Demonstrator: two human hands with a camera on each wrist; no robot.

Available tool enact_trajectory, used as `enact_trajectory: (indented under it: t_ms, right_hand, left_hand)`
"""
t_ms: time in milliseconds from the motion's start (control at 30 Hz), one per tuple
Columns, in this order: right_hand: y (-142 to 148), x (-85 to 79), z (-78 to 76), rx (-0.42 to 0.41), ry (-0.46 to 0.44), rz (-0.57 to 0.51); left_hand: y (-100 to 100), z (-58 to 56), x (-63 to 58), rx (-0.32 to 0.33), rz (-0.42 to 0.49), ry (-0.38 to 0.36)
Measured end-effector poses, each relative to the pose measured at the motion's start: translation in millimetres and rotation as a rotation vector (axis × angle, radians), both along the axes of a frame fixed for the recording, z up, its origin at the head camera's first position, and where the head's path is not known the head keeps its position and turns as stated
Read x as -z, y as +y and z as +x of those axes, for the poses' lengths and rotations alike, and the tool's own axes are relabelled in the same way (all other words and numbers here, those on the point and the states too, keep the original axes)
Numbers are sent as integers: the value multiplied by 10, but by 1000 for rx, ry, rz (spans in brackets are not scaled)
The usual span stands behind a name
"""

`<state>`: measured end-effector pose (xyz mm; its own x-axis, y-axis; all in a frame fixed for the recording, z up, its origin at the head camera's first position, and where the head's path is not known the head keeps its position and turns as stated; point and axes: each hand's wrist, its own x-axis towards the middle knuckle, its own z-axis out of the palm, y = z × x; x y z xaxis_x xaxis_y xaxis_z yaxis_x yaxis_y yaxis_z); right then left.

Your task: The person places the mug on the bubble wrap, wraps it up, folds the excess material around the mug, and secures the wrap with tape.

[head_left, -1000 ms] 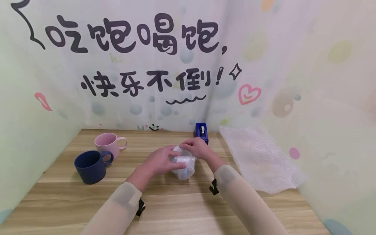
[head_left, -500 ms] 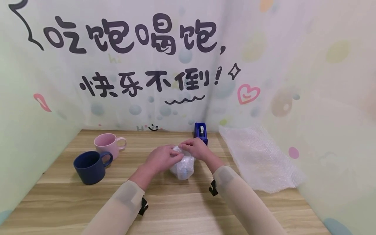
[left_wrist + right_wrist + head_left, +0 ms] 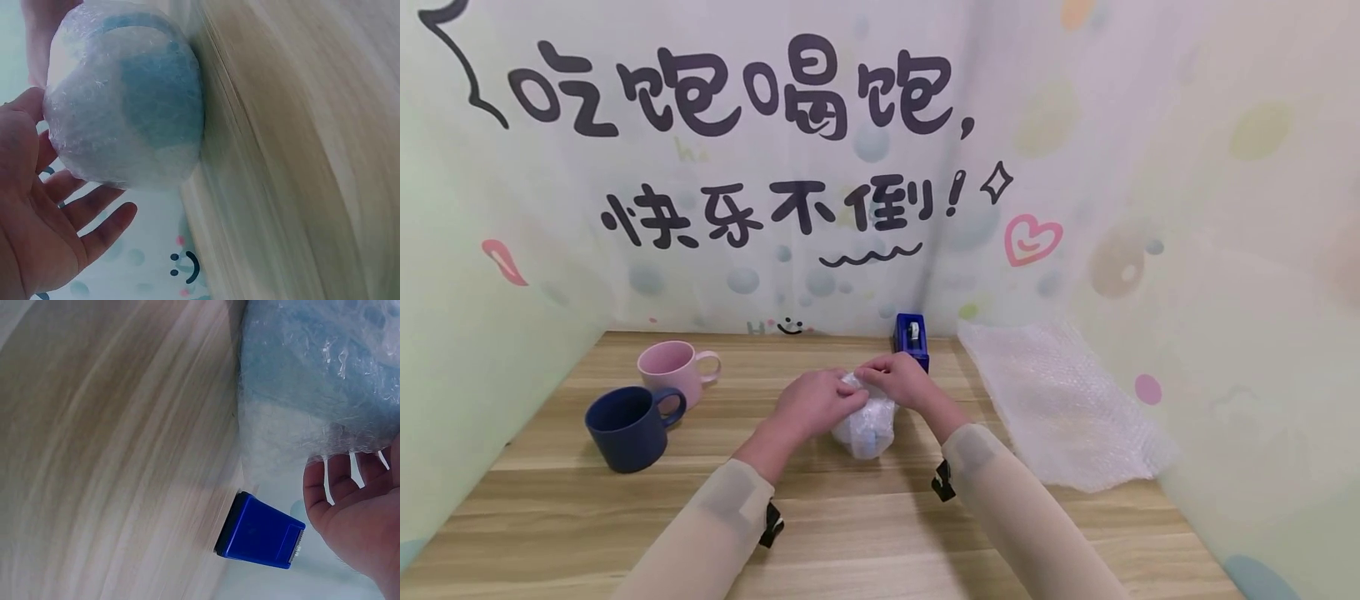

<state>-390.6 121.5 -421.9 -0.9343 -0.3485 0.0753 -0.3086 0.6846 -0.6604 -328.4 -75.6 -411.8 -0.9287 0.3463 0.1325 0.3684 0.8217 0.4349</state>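
A bundle of bubble wrap (image 3: 867, 429) stands on the table between my hands. Through its layers a light blue cup-like shape (image 3: 153, 94) shows in the left wrist view. My left hand (image 3: 814, 403) holds the wrap near the top from the left, thumb across it; its other fingers (image 3: 103, 206) reach loosely behind the bundle. From the right, my right hand (image 3: 901, 379) pinches the wrap's top edge with thumb and forefinger, and its remaining fingers (image 3: 340, 475) are curled against the far side. The exact thumb contact is hidden in both wrist views.
A navy mug (image 3: 627, 433) and a pink mug (image 3: 670, 371) stand at the left. Behind my right hand is a blue tape dispenser (image 3: 911, 337). A flat bubble wrap sheet (image 3: 1067, 408) lies at the right, against the wall. The wooden table (image 3: 865, 533) ends at the walls.
My left thumb has lifted from the bundle's front to its top, beside the right fingers. The right hand has barely moved and keeps its pinch. The bundle stays in place.
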Motion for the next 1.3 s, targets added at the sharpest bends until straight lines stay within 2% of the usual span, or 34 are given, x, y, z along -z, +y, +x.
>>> enact_trajectory:
  t_ms: [67,300,533,633,767,900,1000,1067,1133,1233,1300]
  right_hand:
    - [1,7,-4,6,-3,-1]
    - [17,25,-23,16,-16,5]
    - [28,29,-20,20,-16,0]
    - [53,24,-7,20,-12,0]
    - [101,-48,55,52,42,-17]
    - [142,-280,242,101,132,-42]
    - [149,-505,491,99,139,-15]
    - [129,-602,677,68,83,38]
    - [93,-634,851,21,-7,94]
    - [32,-561,1041,-43,-126,166]
    - [2,-473,1110,-60,-141,190]
  left_hand:
    - [4,0,-3,1,-4,-8]
    - [-62,16,39,29,34,-105]
    - [-60,34,39,44,61,-103]
    - [-51,27,63,43,103,-115]
    - [-77,6,101,66,213,-126]
    - [-133,-18,109,91,332,-140]
    - [-156,-42,95,98,379,-123]
    - [-157,-63,86,87,409,-102]
    - [-152,-85,83,65,458,-88]
    - [-142,-119,95,69,495,-75]
    - [-132,-136,107,93,483,-82]
